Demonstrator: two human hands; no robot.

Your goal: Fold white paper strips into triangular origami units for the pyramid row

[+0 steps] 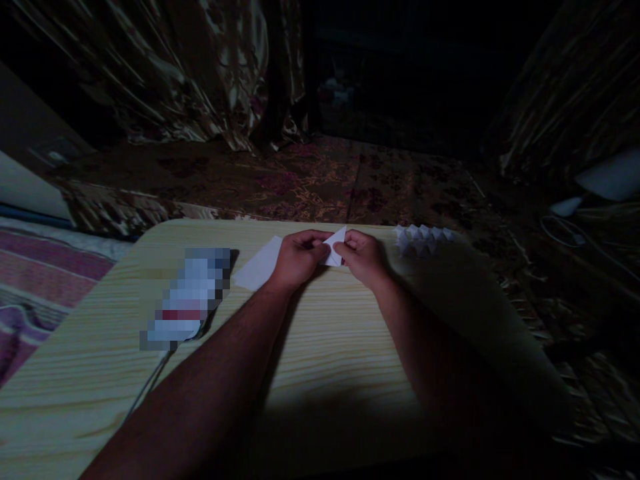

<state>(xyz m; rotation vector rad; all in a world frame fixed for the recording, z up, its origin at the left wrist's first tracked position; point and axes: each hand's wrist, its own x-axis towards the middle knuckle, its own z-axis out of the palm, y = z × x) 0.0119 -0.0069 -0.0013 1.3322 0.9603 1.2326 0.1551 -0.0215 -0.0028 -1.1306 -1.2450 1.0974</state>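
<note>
A small white piece of folded paper [338, 248], triangular with its tip pointing up, is pinched between both hands above the table's far half. My left hand [301, 255] grips its left side, thumb on top and fingers behind. From the other side my right hand [361, 255] holds it the same way, with the thumb pressed on the near face. Some fingertips are hidden behind the paper. Beside my left hand lies flat white paper [259, 264], partly covered by that hand. Several folded white paper pieces [423, 240] stand in a cluster to the right of my right hand.
A blurred-out device, apparently a phone [193, 293], lies on the light wooden table [345, 353] at left, its cable [146, 385] running toward me. Patterned curtains [215, 67] hang behind. Striped bedding [45, 267] is at left, and a white lamp-like object [610, 175] at right.
</note>
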